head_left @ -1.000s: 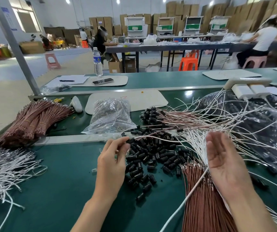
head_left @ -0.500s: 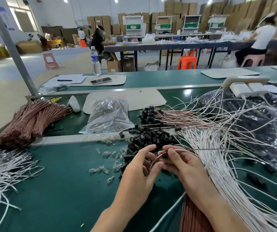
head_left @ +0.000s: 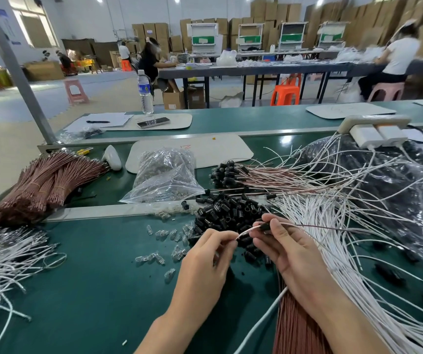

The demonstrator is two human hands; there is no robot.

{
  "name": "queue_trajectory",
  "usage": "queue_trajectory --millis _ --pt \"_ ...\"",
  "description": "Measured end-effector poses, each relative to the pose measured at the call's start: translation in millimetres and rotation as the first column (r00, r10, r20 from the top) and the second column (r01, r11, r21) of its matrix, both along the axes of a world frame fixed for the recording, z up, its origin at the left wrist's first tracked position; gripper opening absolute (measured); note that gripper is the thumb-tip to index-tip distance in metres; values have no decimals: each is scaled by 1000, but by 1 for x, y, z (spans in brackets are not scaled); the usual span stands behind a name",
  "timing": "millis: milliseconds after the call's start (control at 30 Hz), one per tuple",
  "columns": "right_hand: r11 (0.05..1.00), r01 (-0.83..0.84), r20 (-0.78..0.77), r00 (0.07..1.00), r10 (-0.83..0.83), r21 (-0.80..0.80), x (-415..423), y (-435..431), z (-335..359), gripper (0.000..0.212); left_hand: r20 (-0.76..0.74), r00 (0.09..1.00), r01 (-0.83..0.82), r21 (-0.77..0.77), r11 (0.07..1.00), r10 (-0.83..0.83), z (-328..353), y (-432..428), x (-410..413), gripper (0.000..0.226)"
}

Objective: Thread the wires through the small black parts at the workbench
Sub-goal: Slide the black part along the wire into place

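Wire (head_left: 246, 232), thin and pale, stretches between my two hands at the centre of the frame. The fingers of my left hand (head_left: 205, 261) pinch its left end. The fingers of my right hand (head_left: 289, 254) grip a small black part (head_left: 265, 226) that the wire runs into. Past it, the wire trails toward the right edge. Just above lies the pile of black parts (head_left: 227, 213) on the green desk (head_left: 90, 290).

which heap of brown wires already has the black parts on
The fanned brown wires behind the loose black parts: black parts cap their ends. The banded bundles far left and the sheaf under the right hand show none.
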State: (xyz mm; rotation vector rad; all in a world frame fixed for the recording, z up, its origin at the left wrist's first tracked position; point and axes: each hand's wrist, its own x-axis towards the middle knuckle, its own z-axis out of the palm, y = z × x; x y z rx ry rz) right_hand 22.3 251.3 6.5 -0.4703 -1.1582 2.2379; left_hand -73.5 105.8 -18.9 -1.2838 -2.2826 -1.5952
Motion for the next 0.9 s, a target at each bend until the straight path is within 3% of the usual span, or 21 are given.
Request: queue_trajectory --millis 300,567,767,900 --pt "992 -111 45 993 109 52 1 -4 -3 24 -31 998 59 30 998 -58 1 -1 1 27" --pt "993 -100 36 995 97 63 0 -6 -3 23 92 995 31 71 997 -38 -4 -3 -2 37" --pt "967 -134 84 989 118 216 0 -11 -5 25 94 995 27 56 998 -33 -2 -3 -1 40" --pt "955 -107 104 991 81 277 1 -9 -7 24 97 995 20 22 1000 -22 -2 -3 0 22"
